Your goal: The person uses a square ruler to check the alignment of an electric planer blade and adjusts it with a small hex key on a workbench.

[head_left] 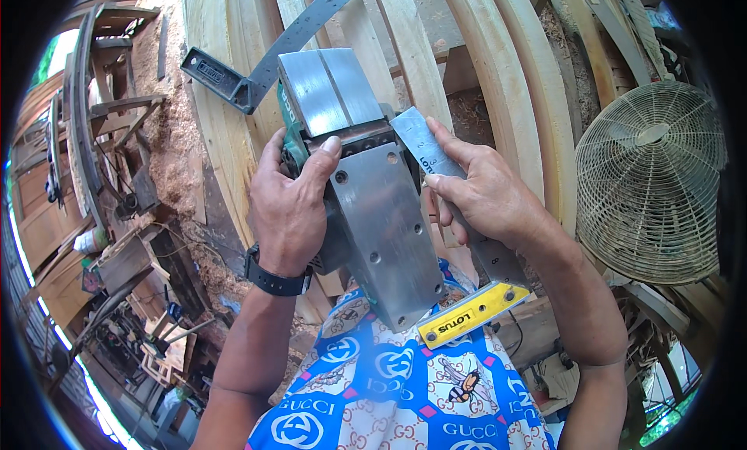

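An electric hand planer is turned sole up in front of me, its metal base plates and the slot between them showing. My left hand is closed round its left side, thumb on the edge of the sole near the slot. In my right hand is a try square with a steel blade and a yellow stock. The blade's tip lies beside the planer's right edge near the slot; I cannot tell whether they touch. The stock hangs low, by the planer's rear end. A second square, black-handled, rests on the boards beyond.
Long pale boards run away from me under and beyond the planer. A round wire fan guard stands at the right. Wood shavings cover the ground at the left, beside timber racks and scrap wood.
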`<state>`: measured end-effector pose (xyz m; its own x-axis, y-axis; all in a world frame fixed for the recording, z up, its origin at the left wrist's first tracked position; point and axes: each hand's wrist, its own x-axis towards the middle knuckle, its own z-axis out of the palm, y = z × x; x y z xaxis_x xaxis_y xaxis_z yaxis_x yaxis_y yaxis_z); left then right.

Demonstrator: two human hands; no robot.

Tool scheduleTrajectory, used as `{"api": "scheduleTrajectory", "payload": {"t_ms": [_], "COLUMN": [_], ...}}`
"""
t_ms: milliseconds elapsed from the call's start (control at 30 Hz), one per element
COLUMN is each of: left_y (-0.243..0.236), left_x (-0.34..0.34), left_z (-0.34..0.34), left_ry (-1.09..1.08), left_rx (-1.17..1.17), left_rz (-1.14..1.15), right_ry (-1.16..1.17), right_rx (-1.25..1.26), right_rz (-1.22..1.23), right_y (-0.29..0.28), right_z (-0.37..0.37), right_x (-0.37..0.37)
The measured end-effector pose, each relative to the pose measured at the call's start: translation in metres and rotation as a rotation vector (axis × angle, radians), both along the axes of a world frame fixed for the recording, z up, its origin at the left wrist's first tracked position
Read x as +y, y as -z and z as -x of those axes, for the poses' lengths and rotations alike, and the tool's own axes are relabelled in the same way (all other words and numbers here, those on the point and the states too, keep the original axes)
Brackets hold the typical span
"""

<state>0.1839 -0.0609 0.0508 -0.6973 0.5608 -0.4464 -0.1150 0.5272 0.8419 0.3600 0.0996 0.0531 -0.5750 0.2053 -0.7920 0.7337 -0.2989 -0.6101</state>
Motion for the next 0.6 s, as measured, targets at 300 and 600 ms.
{"api": "scheduleTrajectory", "payload": {"t_ms": [300,600], "left_y": [0.004,0.013], "left_x": [-0.002,-0.011], "left_z": [0.0,0.013], "left_ry": [-0.016,-0.057], "left_rx": [0.022,-0.136], "left_rz": [-0.02,-0.075], "right_ry": [0.005,0.101], "right_rx": [-0.009,0.1], "right_rz": [0.004,0.006], "right_y": [0.0,0.006], "right_z": [0.001,-0.009], "right_x": [0.0,-0.01]}}
